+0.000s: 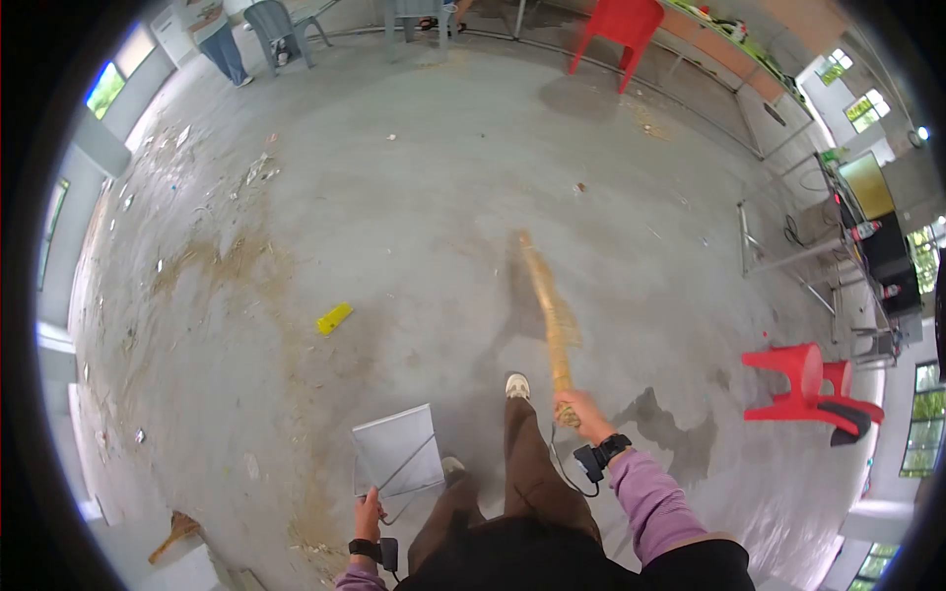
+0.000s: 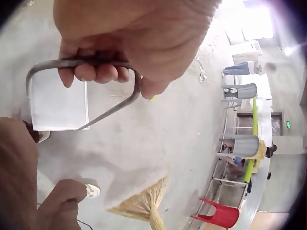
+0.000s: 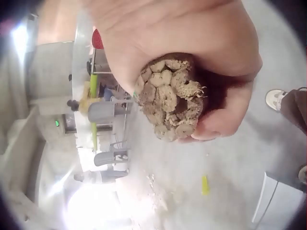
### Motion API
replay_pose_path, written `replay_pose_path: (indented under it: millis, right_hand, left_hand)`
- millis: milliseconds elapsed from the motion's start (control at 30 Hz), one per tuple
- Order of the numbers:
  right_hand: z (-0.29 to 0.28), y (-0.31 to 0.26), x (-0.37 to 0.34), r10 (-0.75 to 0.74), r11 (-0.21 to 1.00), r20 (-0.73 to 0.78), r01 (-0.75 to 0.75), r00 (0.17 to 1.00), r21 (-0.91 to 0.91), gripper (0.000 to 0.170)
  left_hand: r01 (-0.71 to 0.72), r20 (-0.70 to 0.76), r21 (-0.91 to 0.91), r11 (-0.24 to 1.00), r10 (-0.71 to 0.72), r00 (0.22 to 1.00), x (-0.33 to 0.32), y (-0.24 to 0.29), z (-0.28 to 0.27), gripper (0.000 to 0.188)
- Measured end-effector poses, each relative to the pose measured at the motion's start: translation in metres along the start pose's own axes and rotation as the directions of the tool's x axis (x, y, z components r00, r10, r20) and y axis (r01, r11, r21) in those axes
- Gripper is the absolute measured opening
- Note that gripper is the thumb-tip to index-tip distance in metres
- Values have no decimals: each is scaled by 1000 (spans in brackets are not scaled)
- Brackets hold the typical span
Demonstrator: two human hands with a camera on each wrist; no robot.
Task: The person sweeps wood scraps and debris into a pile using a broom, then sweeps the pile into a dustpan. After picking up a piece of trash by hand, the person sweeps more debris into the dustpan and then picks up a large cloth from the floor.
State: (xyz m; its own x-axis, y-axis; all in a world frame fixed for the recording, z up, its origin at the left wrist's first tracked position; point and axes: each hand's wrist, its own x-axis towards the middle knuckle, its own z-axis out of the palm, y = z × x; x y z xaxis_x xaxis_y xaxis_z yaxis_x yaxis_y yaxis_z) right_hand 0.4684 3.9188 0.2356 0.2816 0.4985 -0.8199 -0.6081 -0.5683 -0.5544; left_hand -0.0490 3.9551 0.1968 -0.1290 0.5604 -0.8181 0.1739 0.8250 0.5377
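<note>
My left hand grips the bent metal handle of a dustpan with a pale, flat pan. In the left wrist view its fingers curl over the top bar. The pan hangs low in front of my left leg. My right hand is wrapped around the bundled-stalk handle of a straw broom, which points forward over the floor. The cut stalk ends show in the right wrist view, while the fanned bristles appear in the left wrist view. A bright yellow piece lies on the floor ahead of the dustpan.
Straw bits and litter are scattered over the concrete floor at left. A dark wet patch lies right of my right hand. Red chairs and a metal-framed table stand at right. Grey chairs and a person are at the back.
</note>
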Motion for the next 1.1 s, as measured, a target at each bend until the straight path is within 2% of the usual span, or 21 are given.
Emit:
replay_pose_path:
  millis: [133,167,233,367,433,467,567,600,733,833,900,967,1033,1100]
  right_hand:
    - [-49,-51,67,-73,997,-162,75,984,6,15]
    - [-60,-67,84,-86,996,-199,89,976,6,15]
    - [-85,-98,118,-130,989,-185,141,974,50,16]
    - [-121,-169,176,-200,977,-112,207,973,47,15]
    - [-134,-198,208,-142,971,-110,160,984,175,15]
    - [-139,-211,224,-113,962,-108,136,988,237,14]
    - [-147,-238,258,-72,978,-115,93,991,188,15]
    - [-142,-249,263,14,985,-136,10,991,171,16]
    - [-135,-227,278,87,994,-115,-95,989,-62,14]
    - [-133,-173,252,95,937,-162,-143,982,-320,16]
    - [-145,-136,233,104,852,-167,-174,981,-494,23]
    - [-149,-114,202,130,725,-164,-207,978,-657,35]
    - [-154,-96,167,187,629,-166,-248,968,-737,43]
    - [-155,-98,147,189,518,-144,-223,971,-826,48]
  left_hand:
    - [-40,-61,113,993,47,997,1,46,50,34]
    - [-57,-69,191,980,71,995,8,57,62,34]
    - [-75,-75,338,938,106,992,19,76,86,35]
    - [-176,-51,435,883,219,974,33,126,140,39]
    - [-231,-17,511,828,278,960,42,149,165,40]
    - [-259,12,591,764,313,950,59,150,171,41]
    - [-363,98,606,708,386,917,77,183,211,41]
    - [-389,116,615,686,410,905,83,193,223,40]
    - [-418,182,677,606,413,893,101,237,278,40]
    - [-457,230,679,575,425,876,115,253,310,40]
    - [-475,264,693,543,422,867,127,256,326,40]
    - [-540,295,690,481,495,817,138,262,339,40]
    - [-557,325,674,486,482,814,146,272,344,39]
    - [-547,336,669,503,452,826,149,283,349,39]
